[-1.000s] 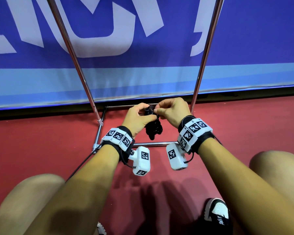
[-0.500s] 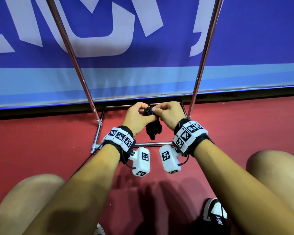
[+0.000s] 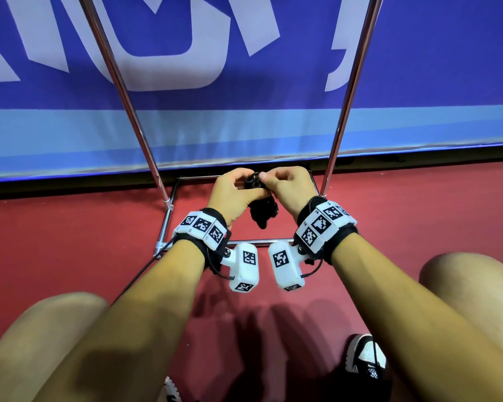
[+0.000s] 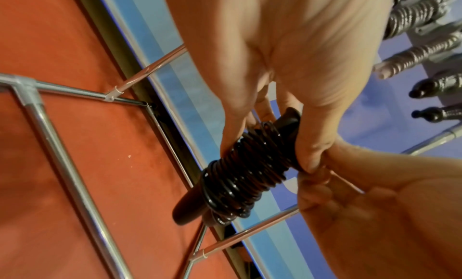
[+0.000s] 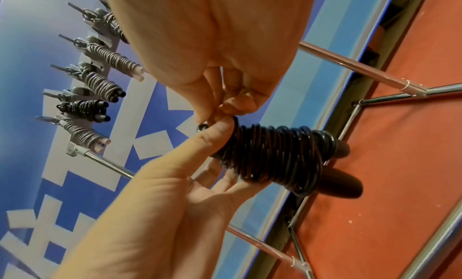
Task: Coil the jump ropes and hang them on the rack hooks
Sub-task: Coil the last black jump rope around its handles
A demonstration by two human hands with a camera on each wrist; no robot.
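Observation:
A black jump rope (image 3: pixel 263 211) is wound in tight turns round its two black handles (image 4: pixel 190 210) and hangs between my hands, low in front of the rack. My left hand (image 3: pixel 243 188) grips the upper part of the coil (image 4: pixel 247 170), thumb on one side and fingers on the other. My right hand (image 3: pixel 269 181) pinches a small loop of the rope (image 5: pixel 203 126) at the top of the bundle. In the right wrist view my left thumb (image 5: pixel 215 137) presses against the top turns of the coil (image 5: pixel 275 157).
The chrome rack's two uprights (image 3: pixel 122 91) and floor frame (image 3: pixel 164 227) stand on red floor before a blue banner (image 3: pixel 273 126). Several coiled ropes (image 5: pixel 100 85) hang on its hooks above. My bare knees (image 3: pixel 41 338) and a shoe (image 3: pixel 366 358) are below.
Both hands and the bundle have shifted slightly; my right hand has come a little closer to the left, still working at the top of the coil.

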